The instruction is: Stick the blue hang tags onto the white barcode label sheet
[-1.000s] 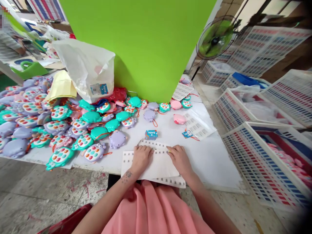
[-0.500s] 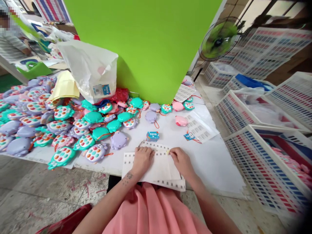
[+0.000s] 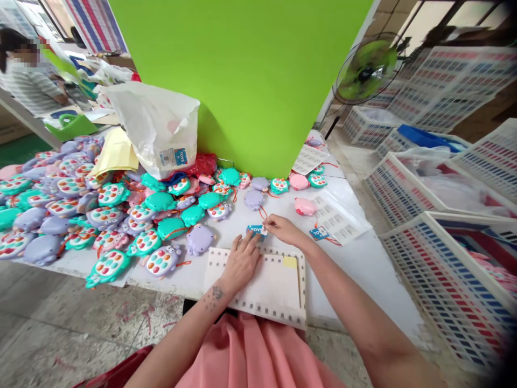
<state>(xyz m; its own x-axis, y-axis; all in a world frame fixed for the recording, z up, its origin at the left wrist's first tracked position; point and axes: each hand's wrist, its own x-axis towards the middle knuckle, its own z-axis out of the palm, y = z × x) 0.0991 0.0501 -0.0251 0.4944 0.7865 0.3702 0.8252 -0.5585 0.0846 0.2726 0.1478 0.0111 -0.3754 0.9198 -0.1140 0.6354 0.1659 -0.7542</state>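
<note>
My left hand (image 3: 242, 264) lies flat with fingers stretched out, its fingertips on a blue card printed "TOYS" (image 3: 254, 228). Pinched at the right end of that card, my right hand (image 3: 285, 230) holds what looks like a small white sticker. Under my left palm is a white label sheet (image 3: 274, 285) with rows of small grey squares along its edges. A yellow patch (image 3: 290, 262) shows at the sheet's upper right. Behind the card sits a purple toy (image 3: 254, 200) with an orange cord.
Teal, purple and pink bubble toys (image 3: 109, 267) are heaped on the left. A white plastic bag (image 3: 157, 118) leans on a green panel (image 3: 242, 70). On the right are a pink toy (image 3: 305, 206), label sheets (image 3: 341, 218), crates (image 3: 444, 280) and a fan (image 3: 365, 73). Another person (image 3: 30, 86) sits far left.
Both hands have moved forward from the label sheet to the blue card. My right hand has left the sheet's yellow spot, and my left hand has flattened out. The view has shifted slightly.
</note>
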